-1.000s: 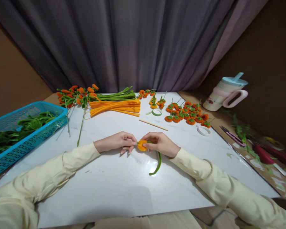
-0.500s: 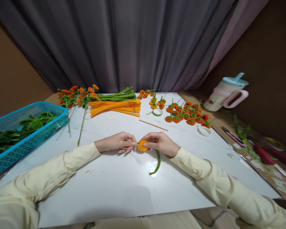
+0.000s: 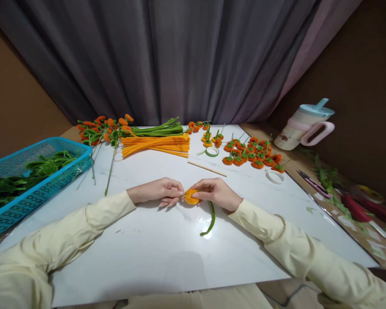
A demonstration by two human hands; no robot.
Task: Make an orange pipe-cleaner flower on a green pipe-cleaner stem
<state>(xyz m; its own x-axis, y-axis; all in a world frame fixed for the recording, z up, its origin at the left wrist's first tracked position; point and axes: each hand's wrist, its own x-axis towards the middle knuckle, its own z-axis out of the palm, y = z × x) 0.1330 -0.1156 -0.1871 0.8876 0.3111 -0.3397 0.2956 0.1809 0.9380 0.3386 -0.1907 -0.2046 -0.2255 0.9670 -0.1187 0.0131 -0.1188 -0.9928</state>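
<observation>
Between my two hands, low over the white table, is a small yellow-orange pipe-cleaner flower. My right hand pinches it from the right with thumb and fingers. Close against its left side, my left hand has its thumb and forefinger pressed together on what looks like the flower's thin stem; the fingertips partly hide it. A green pipe cleaner curves down from beneath my right hand toward the table. Its upper end is hidden by the fingers.
Behind my hands lie a wooden stick, orange pipe cleaners, green ones, a tape roll and several finished flowers. A blue basket stands left; a tumbler and pliers are right.
The flower and the hanging green pipe cleaner have shifted very slightly left. Both hands keep nearly the same pose and grip.
</observation>
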